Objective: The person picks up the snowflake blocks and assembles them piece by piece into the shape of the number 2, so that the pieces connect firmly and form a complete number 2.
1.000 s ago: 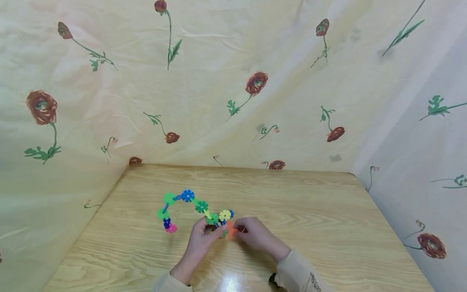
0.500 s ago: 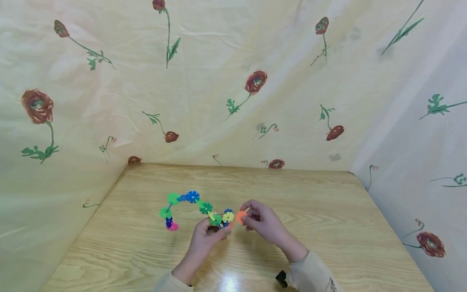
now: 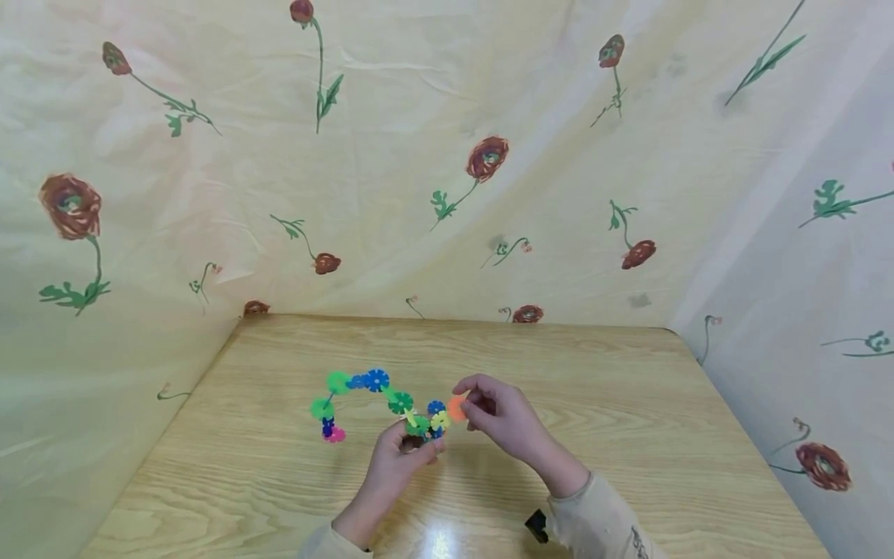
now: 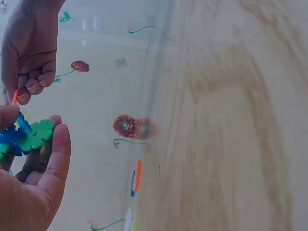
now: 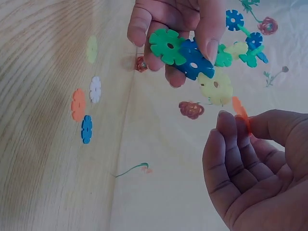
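My left hand holds one end of a chain of interlocking snowflake discs above the table, its thumb on a blue disc in the right wrist view. The rest of the chain, in green, blue, yellow and pink, curves away to the far left. My right hand pinches a single orange snowflake disc between thumb and fingertips. In the right wrist view this orange disc stands edge-on, close beside the pale yellow disc at the chain's end.
Several loose discs lie on the wooden table: yellow-green, white, orange and blue. Near the right sleeve is a small black object. Flower-printed cloth walls the table's back and sides.
My right hand has lifted an orange disc from low beside the left hand and brought it up to the chain's yellow end. The left hand and chain have shifted slightly right.
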Available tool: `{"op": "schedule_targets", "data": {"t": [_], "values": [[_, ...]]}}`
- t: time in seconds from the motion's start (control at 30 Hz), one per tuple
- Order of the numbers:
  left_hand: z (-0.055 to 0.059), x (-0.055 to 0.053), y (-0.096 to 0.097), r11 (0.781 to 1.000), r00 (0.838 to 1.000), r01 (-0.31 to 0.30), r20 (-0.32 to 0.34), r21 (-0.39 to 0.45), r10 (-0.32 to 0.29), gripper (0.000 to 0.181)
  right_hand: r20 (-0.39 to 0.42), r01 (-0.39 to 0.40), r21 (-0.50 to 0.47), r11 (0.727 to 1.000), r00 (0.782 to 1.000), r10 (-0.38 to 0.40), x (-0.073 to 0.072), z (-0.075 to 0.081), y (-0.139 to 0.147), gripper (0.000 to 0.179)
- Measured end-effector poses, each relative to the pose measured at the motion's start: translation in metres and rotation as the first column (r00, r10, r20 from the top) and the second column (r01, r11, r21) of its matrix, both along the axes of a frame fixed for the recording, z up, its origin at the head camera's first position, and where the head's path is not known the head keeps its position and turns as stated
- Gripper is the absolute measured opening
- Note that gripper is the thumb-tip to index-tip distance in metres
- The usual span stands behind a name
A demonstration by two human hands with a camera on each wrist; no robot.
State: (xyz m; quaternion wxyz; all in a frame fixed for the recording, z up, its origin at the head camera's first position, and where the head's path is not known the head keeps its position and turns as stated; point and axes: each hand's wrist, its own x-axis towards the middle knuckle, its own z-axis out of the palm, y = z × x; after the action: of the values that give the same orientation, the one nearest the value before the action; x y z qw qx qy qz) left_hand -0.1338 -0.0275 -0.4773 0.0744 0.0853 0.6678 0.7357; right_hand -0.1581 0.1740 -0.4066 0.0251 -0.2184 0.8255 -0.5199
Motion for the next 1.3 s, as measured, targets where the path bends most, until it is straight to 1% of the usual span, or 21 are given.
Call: {"op": "schedule_targets", "data": {"t": [0.03,0.1,0.17,0.37,0.5,0.6,0.73,0.8,0.87,0.97,1.03,1.13,1.3], "values": [[0.000,0.000,0.000,1.000,1.000,0.000,-0.003,-0.007,0.000,0.032,-0.002,0.006,0.014,1.000,1.000,-0.006,-0.003,-0.005,0.000,0.016],[0.000,0.000,0.000,1.000,1.000,0.003,-0.005,-0.011,-0.003,0.030,-0.002,0.012,0.043,0.999,1.000,-0.012,-0.003,-0.005,-0.001,0.015],[-0.001,0.000,0.000,1.000,1.000,0.006,-0.003,-0.016,-0.006,0.030,0.003,0.009,0.050,0.999,1.000,-0.009,-0.004,-0.005,-0.003,0.015],[-0.001,0.001,0.000,0.999,1.000,0.019,-0.001,-0.027,-0.019,0.030,0.052,-0.019,-0.007,1.000,0.998,0.019,-0.004,-0.002,-0.004,0.022],[-0.002,0.001,0.000,0.999,0.999,0.031,-0.015,-0.038,-0.031,0.029,0.073,-0.008,-0.035,0.999,0.997,0.011,-0.004,-0.002,-0.006,0.024],[-0.002,0.001,0.000,0.999,0.999,0.044,-0.018,-0.031,-0.045,0.031,0.059,0.016,-0.040,0.999,0.998,-0.014,-0.004,-0.003,-0.007,0.022],[-0.003,0.000,0.000,0.998,0.998,0.064,-0.005,0.009,-0.063,0.034,-0.019,0.057,0.005,0.998,0.998,-0.057,-0.004,-0.007,-0.008,0.020],[-0.003,0.000,0.001,0.997,0.998,0.068,0.005,0.026,-0.068,0.035,-0.035,0.061,0.025,0.998,0.998,-0.060,-0.004,-0.008,-0.008,0.021],[-0.003,0.000,0.001,0.997,0.998,0.067,0.010,0.032,-0.068,0.035,-0.026,0.041,0.020,0.999,0.999,-0.041,-0.004,-0.008,-0.008,0.024],[-0.002,0.000,0.001,0.997,0.998,0.063,0.017,0.039,-0.064,0.035,0.018,0.008,-0.013,1.000,1.000,-0.008,-0.003,-0.010,-0.008,0.028],[-0.002,0.000,0.001,0.997,0.998,0.064,0.019,0.044,-0.065,0.035,0.026,-0.001,-0.025,1.000,1.000,0.001,-0.003,-0.012,-0.008,0.030],[-0.002,0.000,0.001,0.997,0.997,0.069,0.019,0.047,-0.070,0.035,0.020,0.010,-0.014,1.000,1.000,-0.010,-0.003,-0.014,-0.009,0.030],[-0.003,0.000,0.001,0.996,0.997,0.080,0.011,0.049,-0.081,0.034,-0.034,0.032,0.050,0.998,0.999,-0.030,-0.002,-0.018,-0.012,0.027]]}}
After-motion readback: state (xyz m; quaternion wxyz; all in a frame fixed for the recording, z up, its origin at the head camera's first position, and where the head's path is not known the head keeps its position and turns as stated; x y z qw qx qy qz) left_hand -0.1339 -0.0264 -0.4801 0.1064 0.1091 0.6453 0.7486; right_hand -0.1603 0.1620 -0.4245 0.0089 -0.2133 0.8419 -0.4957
